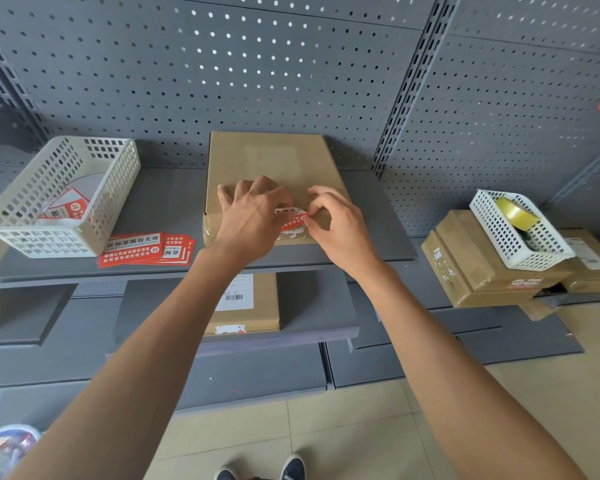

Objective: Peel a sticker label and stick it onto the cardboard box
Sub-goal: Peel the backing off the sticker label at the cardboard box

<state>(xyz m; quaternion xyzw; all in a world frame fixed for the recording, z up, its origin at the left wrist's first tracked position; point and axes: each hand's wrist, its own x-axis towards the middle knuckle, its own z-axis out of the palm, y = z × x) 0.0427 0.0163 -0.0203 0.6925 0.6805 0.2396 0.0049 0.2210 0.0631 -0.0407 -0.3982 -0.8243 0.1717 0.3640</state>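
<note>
- Both hands meet at the near edge of the flat cardboard box [271,161] on the grey shelf [160,206].
- Left hand [253,216] lies spread, fingers flat, covering the left end of the red sticker label [291,218].
- Right hand [340,223] pinches the label's right end, thumb and forefinger closed.
- Label seems partly stuck down; the hands hide how much.
- Spare sticker sheets [146,249] sit left, beside the white basket [59,195].

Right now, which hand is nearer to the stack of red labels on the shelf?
The left hand. It rests on the cardboard box, just right of the red labels. The right hand is farther right, at the sticker.
</note>
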